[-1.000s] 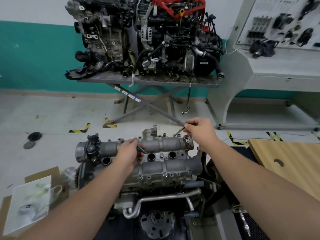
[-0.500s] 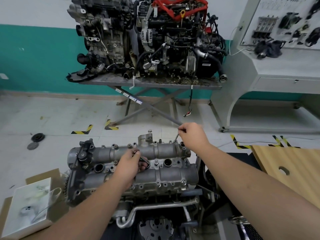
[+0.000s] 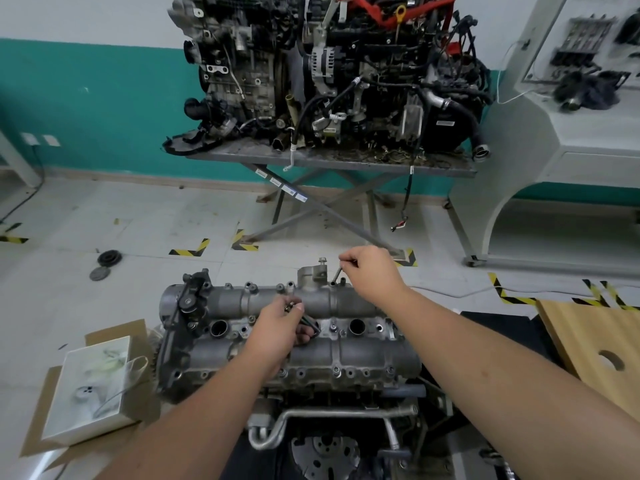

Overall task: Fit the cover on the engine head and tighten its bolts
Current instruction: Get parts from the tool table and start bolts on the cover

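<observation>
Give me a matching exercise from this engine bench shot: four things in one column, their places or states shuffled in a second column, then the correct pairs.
Things
1. right hand
2. left hand
3. wooden board
4. cardboard box

Places or states
A. lies at the right edge, with a round hole in it
B. holds spare bolts over the middle of the cover
C. sits on the floor left of the engine
D. pinches a bolt at the cover's far edge

Pairs: 1-D, 2-B, 3-A, 4-C
</observation>
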The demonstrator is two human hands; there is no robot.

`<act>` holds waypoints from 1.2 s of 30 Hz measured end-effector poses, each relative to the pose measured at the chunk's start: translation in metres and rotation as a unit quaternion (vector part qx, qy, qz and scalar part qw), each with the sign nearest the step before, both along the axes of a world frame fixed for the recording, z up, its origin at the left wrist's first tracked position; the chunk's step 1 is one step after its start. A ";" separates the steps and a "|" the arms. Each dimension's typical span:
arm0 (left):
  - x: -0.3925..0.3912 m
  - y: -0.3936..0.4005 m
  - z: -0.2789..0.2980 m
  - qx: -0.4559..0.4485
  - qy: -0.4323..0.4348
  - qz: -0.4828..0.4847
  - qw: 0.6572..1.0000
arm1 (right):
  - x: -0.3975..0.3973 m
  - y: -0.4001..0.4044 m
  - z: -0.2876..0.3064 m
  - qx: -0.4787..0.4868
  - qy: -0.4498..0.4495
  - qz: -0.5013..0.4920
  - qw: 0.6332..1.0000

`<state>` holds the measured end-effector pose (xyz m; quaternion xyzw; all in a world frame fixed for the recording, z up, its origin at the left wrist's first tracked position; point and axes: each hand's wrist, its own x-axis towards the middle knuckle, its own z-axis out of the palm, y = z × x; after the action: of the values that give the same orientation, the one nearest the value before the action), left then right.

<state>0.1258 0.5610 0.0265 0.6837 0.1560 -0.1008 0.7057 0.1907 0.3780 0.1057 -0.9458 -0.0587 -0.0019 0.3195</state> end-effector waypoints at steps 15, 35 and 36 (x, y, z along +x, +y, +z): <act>-0.002 -0.003 0.010 -0.020 0.001 -0.002 1.000 | 0.006 0.009 -0.019 -0.215 0.083 0.084 0.970; -0.002 0.001 0.006 -0.013 -0.007 -0.022 1.000 | 0.016 0.018 -0.013 -0.234 0.086 0.087 0.965; -0.002 0.001 0.006 -0.014 -0.006 -0.022 1.000 | 0.017 0.019 -0.012 -0.240 0.085 0.085 0.963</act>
<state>0.1240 0.5621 0.0323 0.6778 0.1350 -0.1147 0.7136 0.2074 0.3968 0.0934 -0.9829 -0.1097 0.1201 0.0863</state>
